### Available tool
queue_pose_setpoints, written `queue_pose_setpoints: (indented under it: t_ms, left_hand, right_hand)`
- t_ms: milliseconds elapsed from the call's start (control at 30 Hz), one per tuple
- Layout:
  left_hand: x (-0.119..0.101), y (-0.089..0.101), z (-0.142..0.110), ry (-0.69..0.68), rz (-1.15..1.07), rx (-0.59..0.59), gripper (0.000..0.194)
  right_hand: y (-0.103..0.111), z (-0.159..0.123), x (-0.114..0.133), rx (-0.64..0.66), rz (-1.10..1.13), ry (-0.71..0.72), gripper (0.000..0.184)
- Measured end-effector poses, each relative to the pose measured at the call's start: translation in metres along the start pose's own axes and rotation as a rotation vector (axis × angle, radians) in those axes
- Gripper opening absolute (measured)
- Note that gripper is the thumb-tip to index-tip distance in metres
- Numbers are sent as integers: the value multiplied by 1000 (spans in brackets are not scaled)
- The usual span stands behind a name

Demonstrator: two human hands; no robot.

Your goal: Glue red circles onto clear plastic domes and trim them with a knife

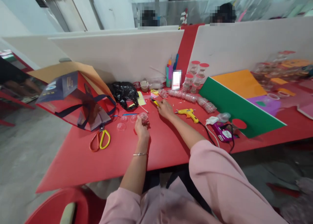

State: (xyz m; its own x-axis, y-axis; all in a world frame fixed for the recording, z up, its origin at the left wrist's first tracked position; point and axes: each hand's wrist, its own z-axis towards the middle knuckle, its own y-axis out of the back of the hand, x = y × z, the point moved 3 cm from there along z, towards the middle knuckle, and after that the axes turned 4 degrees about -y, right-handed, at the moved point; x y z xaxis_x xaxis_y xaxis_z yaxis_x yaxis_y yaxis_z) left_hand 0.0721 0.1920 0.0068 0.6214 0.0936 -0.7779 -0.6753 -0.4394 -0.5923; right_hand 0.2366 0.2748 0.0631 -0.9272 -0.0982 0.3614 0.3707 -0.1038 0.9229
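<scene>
My left hand (141, 127) is closed around a clear plastic dome-shaped piece (144, 117) above the red table (166, 145). Several similar clear plastic pieces (121, 126) lie just to its left. Farther forward, my right hand (165, 109) grips a yellow-and-black cutter knife (155, 102), its tip pointing up and left, apart from the plastic piece. Right of that hand rests a yellow glue gun (187, 114). A long row of nested clear plastic pieces (190, 97) lies beyond it. A thin blue stick (130, 114) is behind the loose pieces.
Scissors (100, 141) and a large paper bag (75, 100) stand at left, near a black plastic bag (124, 92). Right are a purple power strip (223, 131), cables, a green board (237, 113) and lidded jars (193, 79). A phone (176, 80) leans by a pen holder (168, 75).
</scene>
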Motion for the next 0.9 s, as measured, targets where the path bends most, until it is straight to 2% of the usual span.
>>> queue_pose_setpoints:
  t_ms: [67,133,200,300,367,433,500,633,733,900]
  left_hand:
    - [-1,1,-1,7,-11,-28,52]
    - [-3,2,-4,8,-38,-49,48]
    - [-3,2,-9,25,-70,-55,44]
    - [-5,0,-18,65,-97,-78,39]
    - [-6,-1,-23,74,-122,-101,35]
    - [-6,-2,-25,91,-131,-113,33]
    - [-3,-3,-26,135,-114,-108,34]
    - [7,-9,-27,194,-104,30,29]
    - [12,-16,-29,171,-69,163,27]
    - [22,-18,-49,200,6,263,35]
  right_hand:
    - [0,12,3,-46,-14,43,48]
    - [-8,10,6,-94,9,82,50]
    - [-24,-7,11,-75,79,148,53]
    - [-46,-48,20,-34,169,269,58]
    - [-51,-74,24,-4,205,328,60]
    - [-45,-92,26,21,269,323,62]
    - [-29,-102,26,19,378,302,69]
    - [-1,-110,30,26,542,408,89]
    - [2,-111,27,-32,567,374,78]
    - [0,-119,12,-128,617,192,58]
